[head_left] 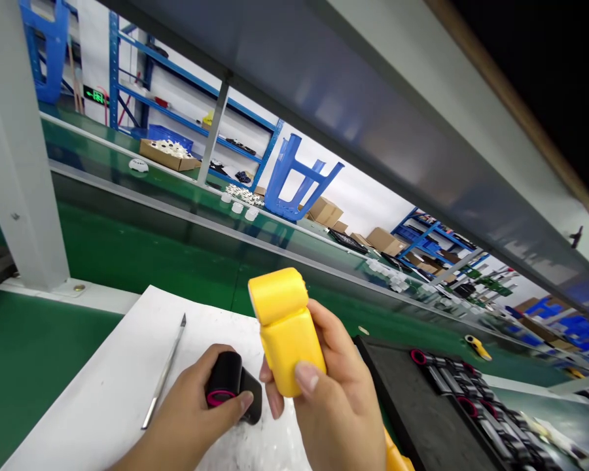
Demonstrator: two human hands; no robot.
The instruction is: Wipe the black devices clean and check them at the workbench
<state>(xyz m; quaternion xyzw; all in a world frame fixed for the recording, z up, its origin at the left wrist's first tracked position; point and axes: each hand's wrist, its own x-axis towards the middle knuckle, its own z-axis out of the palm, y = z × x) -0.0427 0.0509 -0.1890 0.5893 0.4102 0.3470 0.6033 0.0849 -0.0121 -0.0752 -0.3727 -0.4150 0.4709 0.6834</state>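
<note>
Writing: no brand or label readable on either unit; green LED sign (95,96) on far left, characters not legible.
Left hand (186,412): narrow grip, wrapped around black unit (228,386), pink ring facing the person's side, just above white sheet.
Right hand (336,399): narrow grip, holding yellow plastic unit (285,333).
Yellow plastic unit position: above white sheet's edge, just beside black unit, not touching it.
Yellow plastic unit axis: long axis roughly upright, pointing away from the person, leaning slightly left; rounded crosswise head at top end.
White sheet (103,392): on green bench; steel scriber (164,373) lies on it, left of left hand, tip pointing far.
Black tray (412,399): right of right hand, holds rows of black units with pink rings (451,373).
Green conveyor belt (142,261): beyond sheet; yellow-handled cutter (478,347) on it, right side.
Far: cardboard box of white parts (169,156), blue stool (294,176), blue shelving (191,98).
</note>
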